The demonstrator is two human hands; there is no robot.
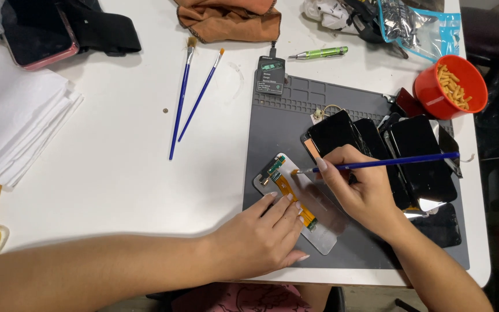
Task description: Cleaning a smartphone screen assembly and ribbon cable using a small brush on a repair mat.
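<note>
A phone screen panel (272, 184) lies face down on the grey work mat (272, 124), its orange flex cable (285, 186) showing. My left hand (258, 237) presses flat on the panel's near end, fingers over the cable. My right hand (362, 188) grips a blue-handled paintbrush (399, 162) like a pen. The bristle tip touches the panel's back near its upper end.
Several dark phone screens (423, 156) are stacked on the mat's right. A red cup (431, 92) of small yellow pieces stands at the back right. Two more brushes (189, 92), a green pen tool (319, 53), an orange cloth (229, 20), white sheets (12, 121) and a phone (38, 34) lie around.
</note>
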